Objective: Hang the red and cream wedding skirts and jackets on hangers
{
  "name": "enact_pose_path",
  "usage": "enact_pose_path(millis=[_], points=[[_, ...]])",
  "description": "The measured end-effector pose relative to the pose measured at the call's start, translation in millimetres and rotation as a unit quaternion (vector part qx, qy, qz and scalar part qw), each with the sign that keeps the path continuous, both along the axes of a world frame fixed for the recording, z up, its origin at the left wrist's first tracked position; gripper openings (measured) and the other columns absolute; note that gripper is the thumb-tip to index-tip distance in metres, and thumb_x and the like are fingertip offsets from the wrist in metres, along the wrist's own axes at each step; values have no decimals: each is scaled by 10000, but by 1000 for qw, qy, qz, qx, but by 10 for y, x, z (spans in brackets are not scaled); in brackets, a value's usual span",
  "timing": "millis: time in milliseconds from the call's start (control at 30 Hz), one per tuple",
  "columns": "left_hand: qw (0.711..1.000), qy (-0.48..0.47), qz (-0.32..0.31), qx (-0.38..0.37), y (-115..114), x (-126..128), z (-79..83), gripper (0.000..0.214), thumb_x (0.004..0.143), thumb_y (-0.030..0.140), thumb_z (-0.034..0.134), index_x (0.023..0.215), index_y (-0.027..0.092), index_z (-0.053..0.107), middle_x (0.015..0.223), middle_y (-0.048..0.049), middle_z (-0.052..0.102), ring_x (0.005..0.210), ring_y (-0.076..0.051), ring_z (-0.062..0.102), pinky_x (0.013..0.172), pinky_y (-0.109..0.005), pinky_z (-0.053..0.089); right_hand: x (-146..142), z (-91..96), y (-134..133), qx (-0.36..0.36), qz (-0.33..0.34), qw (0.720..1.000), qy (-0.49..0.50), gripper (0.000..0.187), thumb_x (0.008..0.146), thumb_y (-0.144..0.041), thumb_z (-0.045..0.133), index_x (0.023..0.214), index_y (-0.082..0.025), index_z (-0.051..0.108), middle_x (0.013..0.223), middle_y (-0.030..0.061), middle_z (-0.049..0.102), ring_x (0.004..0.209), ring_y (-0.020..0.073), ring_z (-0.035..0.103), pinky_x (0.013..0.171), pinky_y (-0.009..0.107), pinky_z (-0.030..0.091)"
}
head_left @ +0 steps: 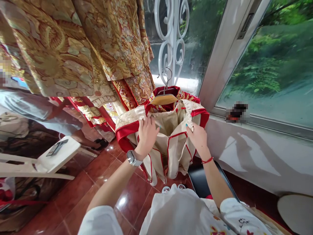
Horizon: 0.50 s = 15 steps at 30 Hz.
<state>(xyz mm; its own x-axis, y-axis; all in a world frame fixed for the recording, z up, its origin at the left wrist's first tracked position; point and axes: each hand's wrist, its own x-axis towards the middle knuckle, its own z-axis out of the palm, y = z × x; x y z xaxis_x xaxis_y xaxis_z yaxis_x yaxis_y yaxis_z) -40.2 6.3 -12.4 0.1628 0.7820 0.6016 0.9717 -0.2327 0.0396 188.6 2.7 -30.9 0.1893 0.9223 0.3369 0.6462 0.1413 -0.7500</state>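
Cream red-trimmed brocade jacket [172, 153], suspended from flat wooden hanger [163, 99] above hands, gripped at neckline by closed left hand [146, 137] and right hand [198, 138], held spread.

2 hands [147, 137], 1 wood hanger [163, 99], 1 red-trim robe [174, 156].

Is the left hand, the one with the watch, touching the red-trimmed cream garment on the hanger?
Touching. The head view shows the left hand curled over the edge of the red-trimmed cream garment, with no gap between them.
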Motion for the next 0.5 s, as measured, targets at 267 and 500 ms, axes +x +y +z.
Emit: enact_pose_path(millis=[267,500], points=[[988,-8,-153,-22,98,-32,370,365,1005,310,336,919,183,667,704,-61,579,798,-239,528,837,-405,415,91,450,254,66,82,991,78,374,886,-320,505,584,-222,307,523,-51,312,521,106,302,528,285,214],[964,-115,-233,60,159,228,507,363,1029,330,294,1193,179,581,907,-54,589,835,-179,529,764,-288,458,-448,609,513,130,127,983,-42,325,867,-235,496,574,-229,355,532,-19,367,530,142,341,579,305,266]])
